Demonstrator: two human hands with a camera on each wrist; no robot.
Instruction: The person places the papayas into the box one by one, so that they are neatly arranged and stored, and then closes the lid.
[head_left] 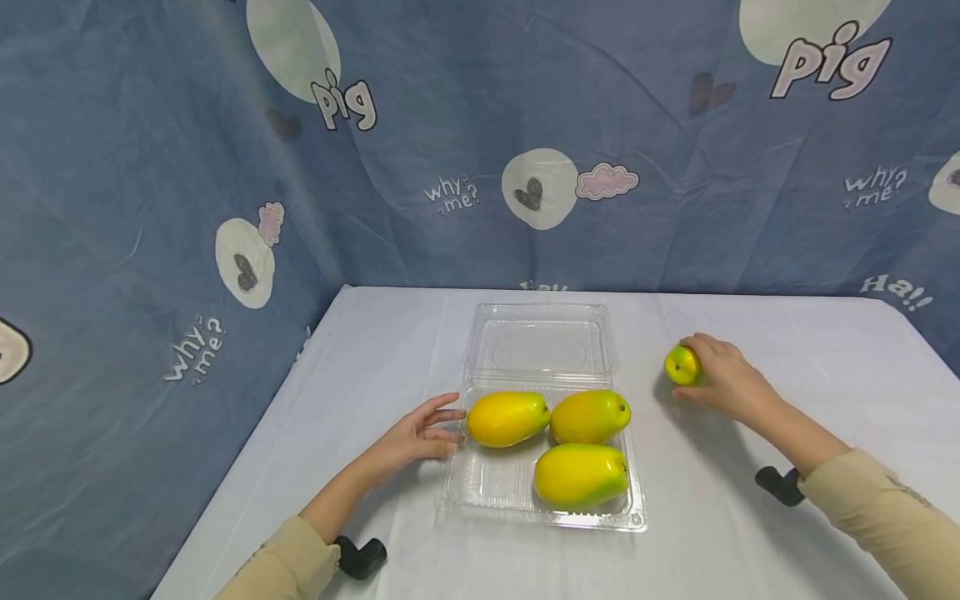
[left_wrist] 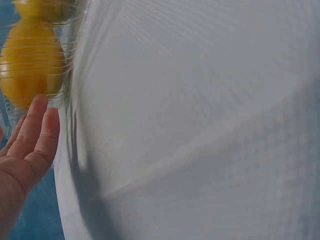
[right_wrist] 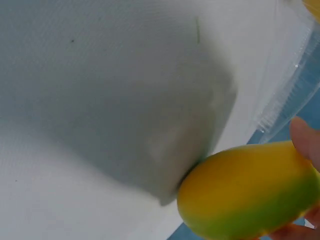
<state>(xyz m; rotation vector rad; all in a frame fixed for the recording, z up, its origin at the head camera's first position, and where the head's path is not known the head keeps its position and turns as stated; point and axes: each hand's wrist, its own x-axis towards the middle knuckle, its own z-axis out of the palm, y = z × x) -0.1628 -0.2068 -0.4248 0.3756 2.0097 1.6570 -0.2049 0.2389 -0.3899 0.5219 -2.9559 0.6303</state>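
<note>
In the head view, my right hand [head_left: 722,379] grips a yellow-green papaya [head_left: 681,366] to the right of a clear plastic clamshell box [head_left: 487,487]. Its long side shows in the right wrist view as the papaya [right_wrist: 245,192], with thumb and fingers around one end. Inside the box's base lie a papaya [head_left: 506,419] at the back left, a second papaya [head_left: 589,417] at the back right and a third papaya [head_left: 582,476] at the front right. My left hand [head_left: 420,435] has its fingers extended at the box's left side; whether they touch it is unclear.
The box's lid [head_left: 540,342] lies folded back behind the base. A white cloth [head_left: 390,333] covers the table, and a blue printed curtain [head_left: 450,108] hangs behind and to the left. Black wrist devices [head_left: 362,558] sit at both wrists.
</note>
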